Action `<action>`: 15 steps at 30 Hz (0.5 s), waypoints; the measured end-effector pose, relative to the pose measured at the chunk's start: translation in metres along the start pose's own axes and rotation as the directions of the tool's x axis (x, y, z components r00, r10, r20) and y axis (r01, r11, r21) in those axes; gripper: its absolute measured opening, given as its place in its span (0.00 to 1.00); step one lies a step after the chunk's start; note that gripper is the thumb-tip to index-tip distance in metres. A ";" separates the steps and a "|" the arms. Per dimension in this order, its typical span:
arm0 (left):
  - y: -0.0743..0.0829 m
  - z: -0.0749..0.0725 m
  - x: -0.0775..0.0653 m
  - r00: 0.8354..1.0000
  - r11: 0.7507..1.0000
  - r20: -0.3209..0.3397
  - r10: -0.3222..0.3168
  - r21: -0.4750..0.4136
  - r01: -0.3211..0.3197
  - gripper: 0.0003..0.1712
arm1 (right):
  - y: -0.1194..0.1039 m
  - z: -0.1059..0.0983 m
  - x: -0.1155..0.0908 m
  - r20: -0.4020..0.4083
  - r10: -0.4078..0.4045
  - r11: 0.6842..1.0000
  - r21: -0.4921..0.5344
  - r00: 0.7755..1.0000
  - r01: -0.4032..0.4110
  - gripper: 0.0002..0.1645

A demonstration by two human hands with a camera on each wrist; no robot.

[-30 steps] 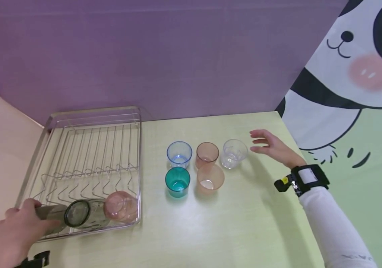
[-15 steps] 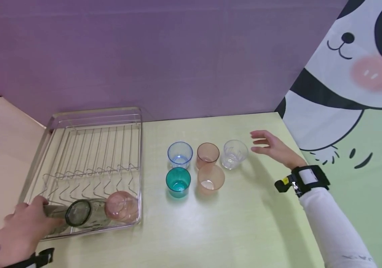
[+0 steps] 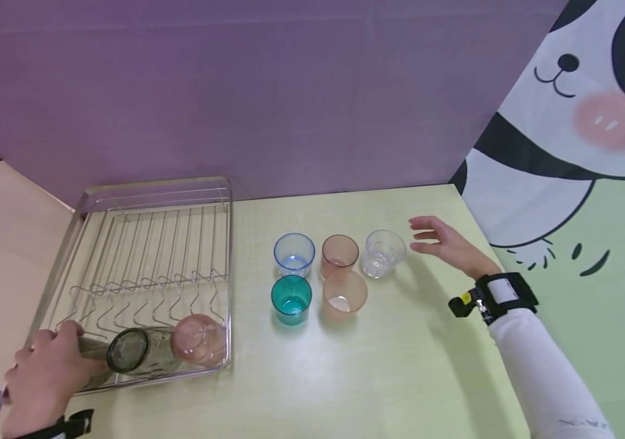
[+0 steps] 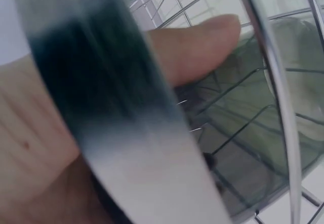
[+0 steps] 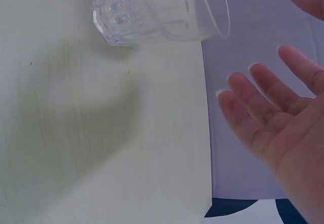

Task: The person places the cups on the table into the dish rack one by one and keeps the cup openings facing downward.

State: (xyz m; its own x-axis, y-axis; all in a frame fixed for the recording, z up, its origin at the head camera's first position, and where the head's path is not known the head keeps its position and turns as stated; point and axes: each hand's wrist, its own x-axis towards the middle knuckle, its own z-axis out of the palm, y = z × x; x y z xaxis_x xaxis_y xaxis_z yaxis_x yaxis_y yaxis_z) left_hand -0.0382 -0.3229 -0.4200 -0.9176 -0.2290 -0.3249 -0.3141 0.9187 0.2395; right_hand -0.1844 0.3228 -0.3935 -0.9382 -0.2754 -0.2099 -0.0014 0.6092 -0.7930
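Observation:
At the front left corner of the wire dish rack (image 3: 230, 244), my left hand (image 3: 51, 369) grips a greyish glass (image 3: 95, 350) that lies on its side. The thumb lies along this glass in the left wrist view, while a broad blurred band hides the other fingers. Right beside it in the rack lies a dark-rimmed grey-green glass (image 3: 158, 350), then a pink glass (image 3: 199, 339). My right hand (image 3: 449, 244) hovers just right of an upright clear glass (image 3: 382, 255), not touching it. Its fingers (image 5: 243, 97) are spread and relaxed, with nothing held.
Several upright glasses stand mid-table: a blue one (image 3: 294, 256), a teal one (image 3: 291, 302), a brownish-pink one (image 3: 339, 253) and a peach one (image 3: 345, 296). Purple cloth (image 3: 312, 103) rises behind the table (image 3: 312, 384). A panda-print wall (image 3: 553, 201) stands right.
My left hand has shifted a little to the right along the rack's front, still on the greyish glass. The right hand and the standing glasses have stayed in place.

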 end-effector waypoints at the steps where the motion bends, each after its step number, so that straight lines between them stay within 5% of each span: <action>1: 0.000 0.001 0.000 1.000 1.000 -0.013 0.007 -0.003 -0.007 0.55 | 0.001 0.000 0.000 0.002 0.005 1.000 -0.001 1.000 -0.005 0.39; 7: -0.001 0.006 0.002 0.999 0.999 -0.040 0.026 0.019 -0.026 0.53 | 0.005 0.001 0.001 -0.002 0.012 1.000 -0.013 1.000 -0.012 0.39; 10: -0.002 0.006 0.003 1.000 0.999 -0.010 0.015 0.041 -0.015 0.53 | 0.006 0.000 0.002 -0.003 0.014 1.000 -0.019 1.000 -0.014 0.38; 15: -0.007 -0.001 0.006 0.995 0.994 0.057 0.081 0.070 -0.085 0.51 | 0.007 -0.002 0.002 -0.008 0.019 0.999 -0.047 1.000 -0.019 0.38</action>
State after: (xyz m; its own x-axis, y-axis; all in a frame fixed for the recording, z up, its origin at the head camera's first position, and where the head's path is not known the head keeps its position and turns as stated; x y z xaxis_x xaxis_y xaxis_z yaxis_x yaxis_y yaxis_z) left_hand -0.0417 -0.3307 -0.4231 -0.9247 -0.1348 -0.3560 -0.2170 0.9551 0.2019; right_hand -0.1867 0.3279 -0.3987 -0.9407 -0.2579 -0.2203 0.0003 0.6488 -0.7610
